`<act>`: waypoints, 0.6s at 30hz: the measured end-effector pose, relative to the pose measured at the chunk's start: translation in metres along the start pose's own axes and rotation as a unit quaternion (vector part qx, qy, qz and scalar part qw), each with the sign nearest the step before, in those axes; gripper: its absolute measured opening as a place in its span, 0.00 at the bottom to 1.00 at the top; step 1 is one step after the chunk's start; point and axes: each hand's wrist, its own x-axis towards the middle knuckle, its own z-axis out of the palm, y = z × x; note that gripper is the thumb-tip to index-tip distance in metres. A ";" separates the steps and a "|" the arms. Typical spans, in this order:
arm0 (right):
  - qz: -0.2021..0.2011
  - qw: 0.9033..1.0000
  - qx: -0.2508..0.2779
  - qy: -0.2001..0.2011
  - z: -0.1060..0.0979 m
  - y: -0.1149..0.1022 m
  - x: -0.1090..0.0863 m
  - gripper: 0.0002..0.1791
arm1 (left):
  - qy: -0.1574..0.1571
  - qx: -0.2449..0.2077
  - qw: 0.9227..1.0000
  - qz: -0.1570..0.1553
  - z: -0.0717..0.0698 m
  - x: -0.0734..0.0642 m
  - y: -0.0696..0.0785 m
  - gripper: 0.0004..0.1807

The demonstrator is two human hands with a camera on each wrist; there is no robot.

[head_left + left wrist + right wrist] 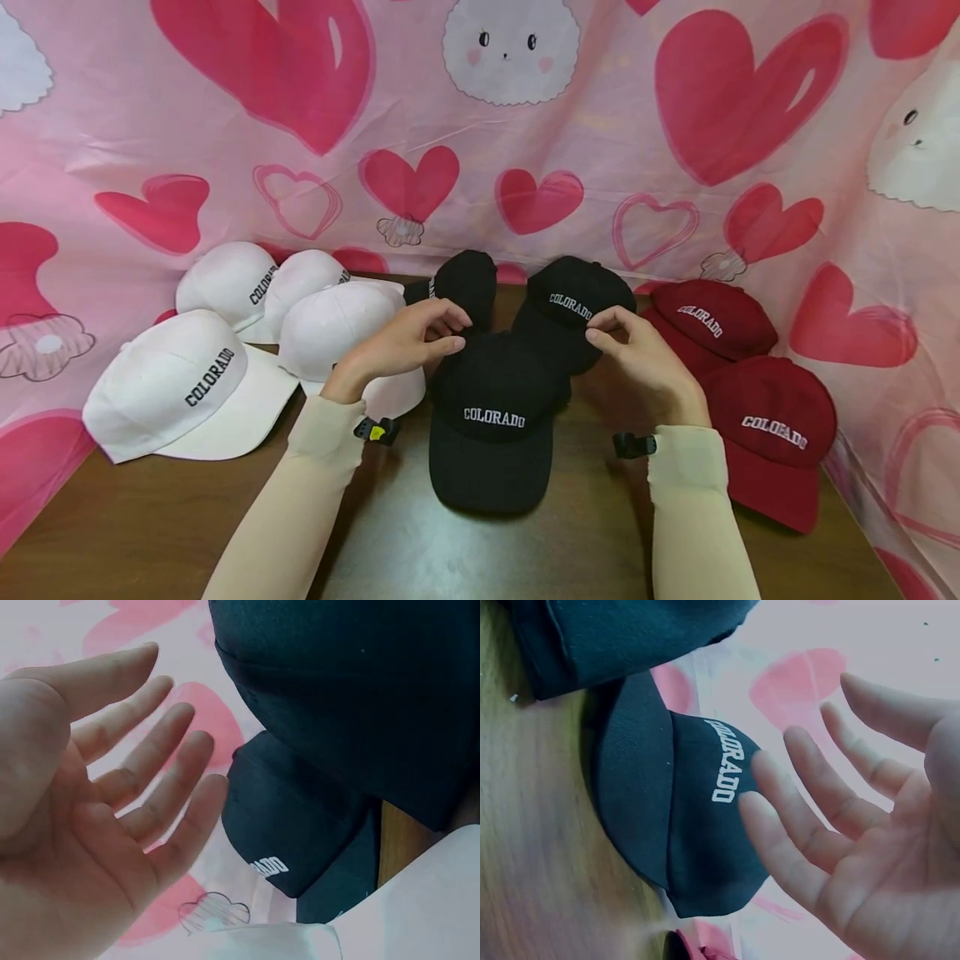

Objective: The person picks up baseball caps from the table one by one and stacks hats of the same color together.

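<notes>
A black cap [491, 375] with white COLORADO lettering lies at the middle of the table, its brim toward me. On its left my left hand [408, 337] hovers with fingers loosely bent, holding nothing; in the left wrist view that palm faces up and the fingers are spread. My right hand [648, 362] is likewise without anything in it, to the right of the front cap. Behind are two more black caps, one at back left [474, 283] and one at back right [577, 279]. The right fingertips overlap the back right cap in the head view; contact is unclear.
Several white caps [161, 400] cluster on the left. Two red caps, a rear one [720, 312] and a front one [780, 408], lie on the right. All rest on a brown wooden table [420, 558]. A pink heart-print cloth [465, 125] hangs behind and at the sides.
</notes>
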 end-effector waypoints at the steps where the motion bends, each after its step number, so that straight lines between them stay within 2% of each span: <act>1: 0.002 1.000 0.002 0.012 -0.001 -0.001 0.000 0.16 | 0.006 0.003 1.000 0.005 -0.001 0.000 0.001 0.19; 9: -0.020 0.995 0.000 0.099 -0.004 -0.001 0.005 0.19 | 0.039 0.024 0.998 0.044 -0.001 -0.004 0.017 0.20; 14: -0.022 0.993 -0.007 0.119 -0.010 0.003 0.014 0.22 | 0.065 0.025 0.995 0.069 0.000 -0.005 0.025 0.21; 18: 0.003 0.991 -0.011 0.135 -0.020 0.007 0.026 0.26 | 0.086 0.026 0.993 0.079 0.001 -0.004 0.028 0.22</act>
